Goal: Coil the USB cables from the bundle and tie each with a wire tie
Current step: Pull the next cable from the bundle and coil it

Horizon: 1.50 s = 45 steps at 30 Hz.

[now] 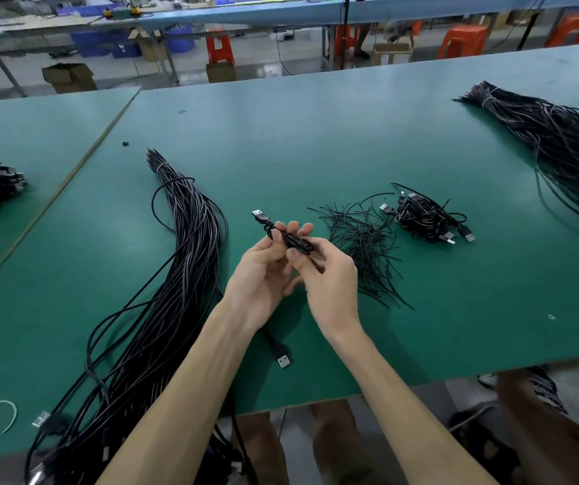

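Head view. Small tight coil of black USB cable [295, 241], silver plug [257, 215] jutting up-left, held in the air over the green table mat [316, 134].

Left hand [263, 271]: fingers curled behind the coil, thumb pressed on it. Right hand [330, 278]: thumb and forefinger pinching the coil's right end. Tie on or not: cannot tell.

Judged light, limp and springy, apt to unwind if released. Best gripped across the loops' middle, not by the plug.

Just right of the coil: loose heap of thin black wire ties [361, 246]. Farther right: pile of tied black coils [424, 218]. Left of the coil: long bundle of black cables [176, 257].

Open mat beyond the coil; mat's near edge below both wrists.
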{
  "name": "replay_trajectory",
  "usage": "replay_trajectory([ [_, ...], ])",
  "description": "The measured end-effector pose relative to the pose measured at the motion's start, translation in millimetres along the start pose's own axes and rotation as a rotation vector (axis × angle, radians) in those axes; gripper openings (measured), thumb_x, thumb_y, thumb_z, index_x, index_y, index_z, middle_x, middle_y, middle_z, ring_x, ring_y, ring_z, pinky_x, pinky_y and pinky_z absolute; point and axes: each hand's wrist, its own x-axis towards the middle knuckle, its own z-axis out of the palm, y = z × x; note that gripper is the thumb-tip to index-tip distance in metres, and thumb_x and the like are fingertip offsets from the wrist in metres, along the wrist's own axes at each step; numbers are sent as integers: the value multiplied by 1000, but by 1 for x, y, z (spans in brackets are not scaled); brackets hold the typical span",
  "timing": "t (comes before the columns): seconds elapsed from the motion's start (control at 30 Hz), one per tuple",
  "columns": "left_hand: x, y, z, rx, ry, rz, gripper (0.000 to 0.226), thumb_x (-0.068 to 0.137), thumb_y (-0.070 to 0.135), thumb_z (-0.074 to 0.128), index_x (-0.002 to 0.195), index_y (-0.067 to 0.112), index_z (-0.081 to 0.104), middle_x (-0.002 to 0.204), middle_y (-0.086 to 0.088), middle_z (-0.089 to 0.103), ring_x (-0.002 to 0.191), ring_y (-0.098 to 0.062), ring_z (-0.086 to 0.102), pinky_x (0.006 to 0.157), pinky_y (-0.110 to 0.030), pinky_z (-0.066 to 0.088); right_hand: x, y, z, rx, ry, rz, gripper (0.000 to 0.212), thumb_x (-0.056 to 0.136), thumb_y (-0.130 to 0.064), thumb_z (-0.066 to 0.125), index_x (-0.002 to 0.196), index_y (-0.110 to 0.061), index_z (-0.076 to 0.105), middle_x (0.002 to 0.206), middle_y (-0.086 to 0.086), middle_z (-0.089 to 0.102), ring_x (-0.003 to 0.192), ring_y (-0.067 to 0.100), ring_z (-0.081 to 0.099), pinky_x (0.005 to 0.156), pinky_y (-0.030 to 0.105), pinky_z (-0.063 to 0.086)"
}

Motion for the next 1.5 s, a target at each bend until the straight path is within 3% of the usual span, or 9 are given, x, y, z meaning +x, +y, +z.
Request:
replay_trajectory([
  [0.17,-2,-1,2,-6,-15,-1,21,91,32,62,88,24,81,127,-8,72,62,-10,65,45,-22,35,-2,2,-1,-64,35,-28,14,100,-16,67,87,-13,65,69,2,72,51,24,68,56,33,56],
  [0.43,-2,0,2,34,3,14,16,93,30,62,96,19,73,123,-9,74,60,-11,67,42,-22,37,-2,2,-1,-44,41,-5,15,98,-17,70,112,-14,64,81,2,76,70,19,74,74,45,62],
  [0.67,1,1,-1,2,80,-21,14,94,28,62,106,21,65,112,0,74,64,-11,61,45,-24,33,-8,-1,4,-154,55,-158,25,101,-13,64,117,-28,53,72,-6,71,64,11,68,62,20,53],
  [0.87,1,1,-3,13,111,-84,21,88,35,66,105,23,68,121,-3,75,77,-12,72,66,-29,37,-8,3,8,-200,57,-127,10,103,-17,62,104,-18,52,84,-2,74,69,8,69,65,21,51],
  [0.93,1,0,-2,-68,115,-94,22,89,30,65,108,19,67,121,-8,75,74,-14,73,52,-24,42,-6,3,6,-148,39,-103,10,102,-14,63,98,-16,53,73,-2,71,57,12,67,60,17,48],
  [1.17,1,0,1,-176,93,-138,18,91,26,63,104,17,70,123,-13,73,60,-12,65,37,-20,38,-7,0,5,-109,28,-79,13,101,-13,64,91,-15,55,67,0,69,50,15,65,58,19,50],
  [1.27,3,4,-1,-165,88,-169,19,92,26,62,91,18,80,122,-14,74,77,-16,71,50,-22,43,-7,0,7,-214,35,-90,11,101,-14,64,96,-16,55,70,-1,67,56,16,63,65,32,55],
  [1.37,4,8,-5,-159,115,-170,16,88,20,64,101,14,71,117,-12,76,84,-18,76,62,-25,54,-9,0,7,-377,10,-115,12,103,-21,60,108,-12,54,82,7,69,72,30,65,71,49,53],
  [1.5,5,13,-12,-38,111,-120,16,82,15,63,98,12,64,93,1,78,84,-18,75,64,-27,60,-14,-1,10,-636,66,-295,15,102,-19,63,98,-13,50,81,6,70,69,22,53,64,42,51],
])
